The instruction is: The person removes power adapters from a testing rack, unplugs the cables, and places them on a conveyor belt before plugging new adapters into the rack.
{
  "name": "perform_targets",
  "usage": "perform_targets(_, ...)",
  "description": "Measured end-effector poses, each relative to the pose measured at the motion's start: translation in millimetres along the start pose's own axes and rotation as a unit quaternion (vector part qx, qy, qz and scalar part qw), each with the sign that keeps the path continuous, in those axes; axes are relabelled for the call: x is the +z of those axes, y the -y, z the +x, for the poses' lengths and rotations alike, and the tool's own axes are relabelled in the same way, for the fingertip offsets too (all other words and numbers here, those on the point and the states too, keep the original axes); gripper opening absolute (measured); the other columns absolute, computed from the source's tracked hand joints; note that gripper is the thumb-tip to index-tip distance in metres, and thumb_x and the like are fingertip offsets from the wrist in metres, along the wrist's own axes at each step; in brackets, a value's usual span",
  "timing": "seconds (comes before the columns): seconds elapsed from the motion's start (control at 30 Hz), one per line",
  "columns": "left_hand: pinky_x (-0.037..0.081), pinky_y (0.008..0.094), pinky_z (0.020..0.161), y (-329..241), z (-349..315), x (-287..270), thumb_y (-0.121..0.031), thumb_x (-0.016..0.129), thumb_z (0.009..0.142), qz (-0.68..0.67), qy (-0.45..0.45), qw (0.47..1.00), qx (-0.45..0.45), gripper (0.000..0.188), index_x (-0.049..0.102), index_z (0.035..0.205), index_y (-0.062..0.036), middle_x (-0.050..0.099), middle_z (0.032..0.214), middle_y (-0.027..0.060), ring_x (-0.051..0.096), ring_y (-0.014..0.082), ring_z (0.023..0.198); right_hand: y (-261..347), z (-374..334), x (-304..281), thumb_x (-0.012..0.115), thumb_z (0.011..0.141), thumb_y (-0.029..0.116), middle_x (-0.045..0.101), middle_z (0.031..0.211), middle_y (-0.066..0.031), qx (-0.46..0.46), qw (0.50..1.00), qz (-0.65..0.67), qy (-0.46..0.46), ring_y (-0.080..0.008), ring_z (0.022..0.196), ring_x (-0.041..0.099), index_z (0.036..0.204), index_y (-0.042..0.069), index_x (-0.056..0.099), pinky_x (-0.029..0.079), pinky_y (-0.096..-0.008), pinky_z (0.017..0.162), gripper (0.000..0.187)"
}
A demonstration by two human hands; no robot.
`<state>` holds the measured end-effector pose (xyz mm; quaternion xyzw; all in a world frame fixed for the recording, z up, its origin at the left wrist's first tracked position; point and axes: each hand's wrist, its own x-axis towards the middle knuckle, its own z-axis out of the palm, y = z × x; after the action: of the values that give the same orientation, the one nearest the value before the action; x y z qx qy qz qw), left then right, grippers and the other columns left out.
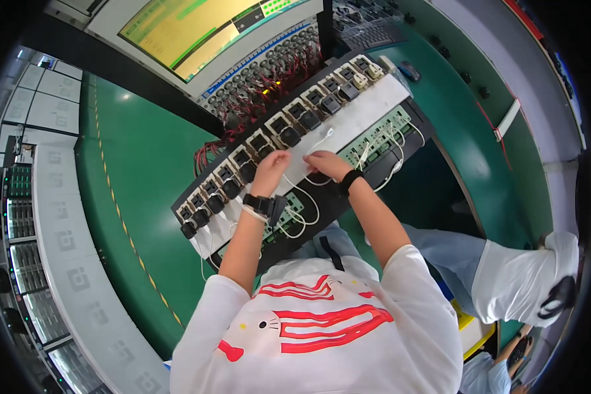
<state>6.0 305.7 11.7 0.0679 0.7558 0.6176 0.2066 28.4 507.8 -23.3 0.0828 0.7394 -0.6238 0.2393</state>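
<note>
My left hand (272,172) is closed over the white panel (391,93) of a long test rack, with a white cable (312,197) trailing from beside its fingers. Just to the right, my right hand (328,164) has its fingers curled inward on a white cable too. A small white plug (329,132) lies on the panel above that hand, its cord running back toward the fingertips. Along the panel's far edge stands a row of sockets, several holding black power adapters (289,136). The nearest adapter is just beyond my left fingers. Fingertip contact is partly hidden.
Green circuit boards (374,141) with looped white cables line the rack's near side. Behind it are a lit screen (197,33) and bundled red wires (243,118). A keyboard (371,37) and mouse (410,71) lie at far right. Another person (519,282) is at right.
</note>
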Motion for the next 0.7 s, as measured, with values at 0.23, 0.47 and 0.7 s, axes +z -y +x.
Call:
perform_targets(0.23,0.044,0.0238,0.075,-21.8,-3.6,-19.3,-0.015,0.056,0.088,-0.001,-0.049,0.999,0.02,0.019,0.061,0.099,-0.0009,0.062,0.087,0.0029,0.056,0.0104,0.081,63.5,-14.1,3.0,0.053,0.088,0.031,0.062,0.079,-0.0038,0.022,0.946,0.291,0.143,-0.0121,0.071,0.059,0.094,0.009,0.061,0.048,-0.0248,0.068,0.025)
perform_targets(0.47,0.044,0.0251,0.074,-23.3,25.0,-39.2,-0.02,0.058,0.086,0.043,-0.058,0.997,0.014,0.025,0.061,0.103,-0.0011,0.063,0.091,0.0027,0.057,0.0117,0.083,174.0,-66.9,-70.8,0.049,0.092,0.022,0.037,0.064,0.0045,-0.23,0.913,0.336,0.031,-0.005,0.054,0.033,0.108,0.003,0.052,0.027,-0.02,0.052,0.025)
perform_targets(0.7,0.046,0.0424,0.084,-20.4,79.8,-29.2,-0.033,0.061,0.08,0.368,-0.033,0.929,0.037,0.047,0.059,0.114,-0.0007,0.06,0.108,0.0211,0.059,0.0337,0.098,110.8,-18.4,-55.9,0.04,0.097,0.04,0.041,0.07,0.0044,-0.08,0.919,0.385,0.023,-0.0041,0.055,0.034,0.093,0.007,0.055,0.026,-0.018,0.049,0.037)
